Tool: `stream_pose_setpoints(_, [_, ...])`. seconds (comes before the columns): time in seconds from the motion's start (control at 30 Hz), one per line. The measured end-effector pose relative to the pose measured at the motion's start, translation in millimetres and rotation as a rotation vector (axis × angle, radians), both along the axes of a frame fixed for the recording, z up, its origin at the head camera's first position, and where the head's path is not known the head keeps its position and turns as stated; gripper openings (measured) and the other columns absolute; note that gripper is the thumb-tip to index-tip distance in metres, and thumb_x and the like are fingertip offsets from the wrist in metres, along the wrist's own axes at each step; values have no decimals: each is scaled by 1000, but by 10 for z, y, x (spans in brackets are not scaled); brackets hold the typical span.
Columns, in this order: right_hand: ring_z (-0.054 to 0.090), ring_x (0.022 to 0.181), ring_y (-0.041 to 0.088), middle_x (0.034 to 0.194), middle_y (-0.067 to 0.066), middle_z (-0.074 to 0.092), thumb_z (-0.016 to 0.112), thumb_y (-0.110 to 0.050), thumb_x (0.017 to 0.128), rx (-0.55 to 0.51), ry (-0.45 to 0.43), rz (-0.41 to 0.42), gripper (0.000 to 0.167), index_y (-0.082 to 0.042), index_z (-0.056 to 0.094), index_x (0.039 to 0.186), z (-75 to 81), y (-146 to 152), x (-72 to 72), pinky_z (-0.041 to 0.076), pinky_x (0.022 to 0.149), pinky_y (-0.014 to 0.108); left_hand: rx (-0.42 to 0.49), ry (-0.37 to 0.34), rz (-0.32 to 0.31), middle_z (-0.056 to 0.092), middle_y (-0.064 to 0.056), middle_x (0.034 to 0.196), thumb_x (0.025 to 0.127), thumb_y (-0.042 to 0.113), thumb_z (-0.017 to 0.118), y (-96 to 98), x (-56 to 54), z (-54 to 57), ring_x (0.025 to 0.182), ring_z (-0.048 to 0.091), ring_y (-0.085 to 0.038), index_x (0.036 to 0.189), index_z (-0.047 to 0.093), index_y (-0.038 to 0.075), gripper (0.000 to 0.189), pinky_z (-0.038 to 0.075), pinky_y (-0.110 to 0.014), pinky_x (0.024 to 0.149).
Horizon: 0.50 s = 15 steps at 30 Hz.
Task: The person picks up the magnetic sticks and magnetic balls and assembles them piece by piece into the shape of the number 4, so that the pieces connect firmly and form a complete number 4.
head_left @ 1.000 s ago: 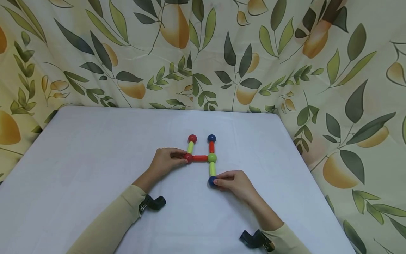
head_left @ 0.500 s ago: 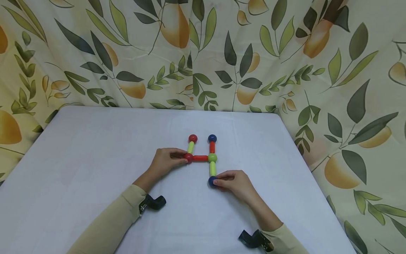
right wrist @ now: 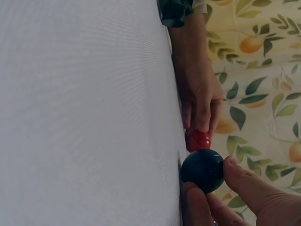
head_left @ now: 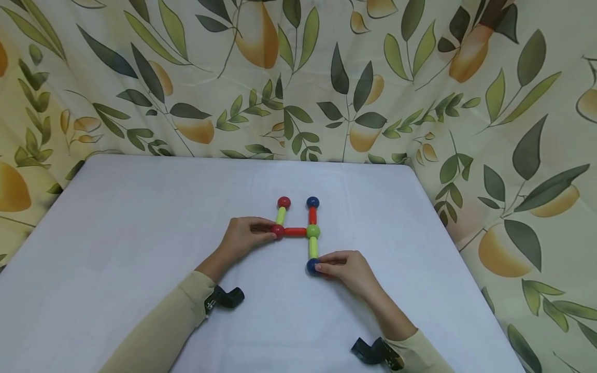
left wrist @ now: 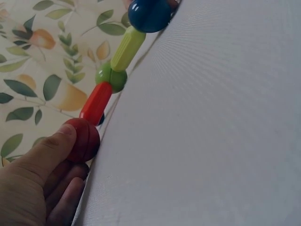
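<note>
Toy balls and rods are joined into a figure at mid-table. My left hand (head_left: pixel 247 235) pinches a red ball (left wrist: pixel 83 140) at its left corner. From that ball a yellow-green rod (head_left: pixel 281 216) runs to another red ball (head_left: pixel 284 202), and a red rod (head_left: pixel 296 231) leads to a green ball (head_left: pixel 313 231). Beyond the green ball, a second red rod (head_left: pixel 312 215) ends in a blue ball (head_left: pixel 313 202). Towards me, another yellow-green rod (left wrist: pixel 128 49) reaches a nearer blue ball (right wrist: pixel 202 170), pinched between thumb and fingers of my right hand (head_left: pixel 347 269). Some red shows under those fingers.
A white-covered table (head_left: pixel 154 207) lies under both hands. Behind it and along the right hangs a leaf-and-fruit patterned curtain (head_left: pixel 298 93). Each wrist wears a black camera mount, the left mount (head_left: pixel 228 298) and the right mount (head_left: pixel 373 352), both low over the tabletop.
</note>
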State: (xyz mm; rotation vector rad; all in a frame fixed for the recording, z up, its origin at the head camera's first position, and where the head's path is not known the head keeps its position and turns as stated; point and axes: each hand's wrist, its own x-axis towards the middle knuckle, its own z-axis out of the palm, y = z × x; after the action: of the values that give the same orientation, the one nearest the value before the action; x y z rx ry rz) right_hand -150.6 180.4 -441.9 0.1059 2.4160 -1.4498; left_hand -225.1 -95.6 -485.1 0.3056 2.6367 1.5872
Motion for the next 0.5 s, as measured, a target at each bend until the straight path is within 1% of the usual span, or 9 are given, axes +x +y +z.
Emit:
stream_pose_setpoints(0.23, [72,78,15,93,9,76,80,-23,83,-8,-8,21,31,-2,75,105,0,14,14,59,74,29,-2,-49,4,74,4,102,77,25,86,2,5,-24,91,70,-9,110,76,21,35,57,-29,85])
stream_pose_setpoints(0.3, [72,79,15,93,9,76,80,-22,83,-17,-10,22,31,-1,75,105,4,15,14,59,74,29,3,-44,3,74,4,102,76,24,86,1,7,-27,91,71,-9,109,76,20,34,58,-28,84])
stream_pose_setpoints(0.5, [71,78,15,92,8,76,80,-22,83,-8,-12,6,29,-3,76,104,21,-1,1,59,74,29,-1,4,2,75,4,101,76,23,86,-5,-8,-17,90,71,-9,108,76,19,34,58,-27,82])
